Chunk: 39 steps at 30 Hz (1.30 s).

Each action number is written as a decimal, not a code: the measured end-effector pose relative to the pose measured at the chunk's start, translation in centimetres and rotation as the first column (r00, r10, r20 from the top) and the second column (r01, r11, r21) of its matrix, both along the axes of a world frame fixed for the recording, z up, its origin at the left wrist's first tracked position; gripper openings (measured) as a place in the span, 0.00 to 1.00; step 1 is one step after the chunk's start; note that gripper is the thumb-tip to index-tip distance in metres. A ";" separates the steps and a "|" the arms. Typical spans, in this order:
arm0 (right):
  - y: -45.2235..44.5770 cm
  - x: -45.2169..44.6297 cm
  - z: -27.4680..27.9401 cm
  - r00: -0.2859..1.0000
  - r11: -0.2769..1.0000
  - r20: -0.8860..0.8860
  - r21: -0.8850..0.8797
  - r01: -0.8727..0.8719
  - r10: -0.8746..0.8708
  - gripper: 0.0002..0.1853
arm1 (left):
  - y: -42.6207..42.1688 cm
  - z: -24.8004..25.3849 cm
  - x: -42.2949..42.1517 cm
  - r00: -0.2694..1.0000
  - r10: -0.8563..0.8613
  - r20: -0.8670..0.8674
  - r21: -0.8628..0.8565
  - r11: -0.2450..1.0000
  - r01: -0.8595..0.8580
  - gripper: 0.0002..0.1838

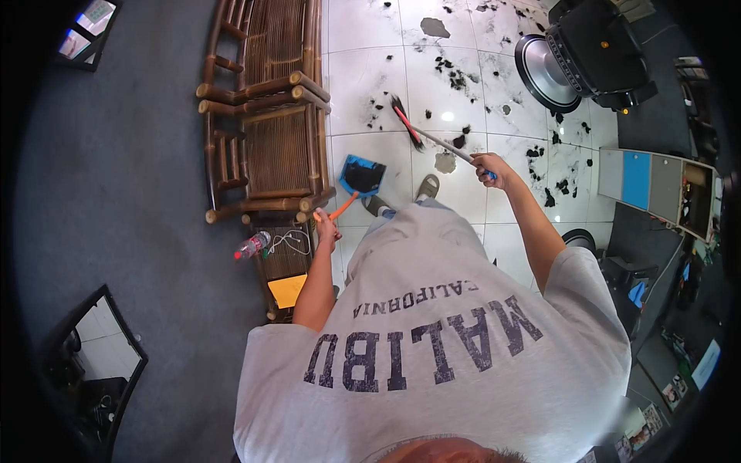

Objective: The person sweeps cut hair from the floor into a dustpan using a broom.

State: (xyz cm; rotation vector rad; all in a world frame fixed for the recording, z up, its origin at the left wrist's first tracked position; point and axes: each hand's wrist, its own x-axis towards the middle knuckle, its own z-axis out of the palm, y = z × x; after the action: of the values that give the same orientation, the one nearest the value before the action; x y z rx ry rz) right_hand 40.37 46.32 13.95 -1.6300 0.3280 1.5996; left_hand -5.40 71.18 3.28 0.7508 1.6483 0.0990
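Note:
My left hand [327,230] is wrapped round the orange handle of a dustpan [373,165]. The blue pan rests at floor level near my left foot, with dark hair clippings in it. In my right hand [492,171] is the grey and blue handle of a broom [432,140], held out ahead of me. Its red head with black bristles is down at the tiles, up and to the right of the dustpan and apart from it. Clumps of dark hair [461,141] lie around the broom and scattered over the white floor.
Bamboo chairs [278,154] line the left side. A small bamboo table [279,253] holds a bottle [253,245], a white cable [290,241] and a yellow sheet [287,291]. A barber chair [594,54] stands far right, above a cabinet [650,184].

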 end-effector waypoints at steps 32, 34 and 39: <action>3.5 14.6 -1.7 0.891 0.974 -0.415 -0.048 -0.222 0.183 0.04 | -2.7 7.7 3.0 0.869 0.457 0.187 0.017 0.883 -0.468 0.28; 3.9 14.4 -3.1 0.844 0.952 -0.471 -0.029 -0.306 0.257 0.03 | -1.6 8.5 3.4 0.871 0.441 0.218 0.044 0.887 -0.460 0.28; 9.4 8.6 -13.8 0.610 0.882 -0.672 0.146 -0.447 0.420 0.11 | 0.9 11.6 6.8 0.897 0.393 0.202 0.101 0.903 -0.418 0.29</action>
State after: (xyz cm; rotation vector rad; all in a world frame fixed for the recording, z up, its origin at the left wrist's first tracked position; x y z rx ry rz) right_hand 49.00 55.73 0.15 -1.1033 0.3497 2.5928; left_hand 1.38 72.05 14.92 0.4748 1.6155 0.5725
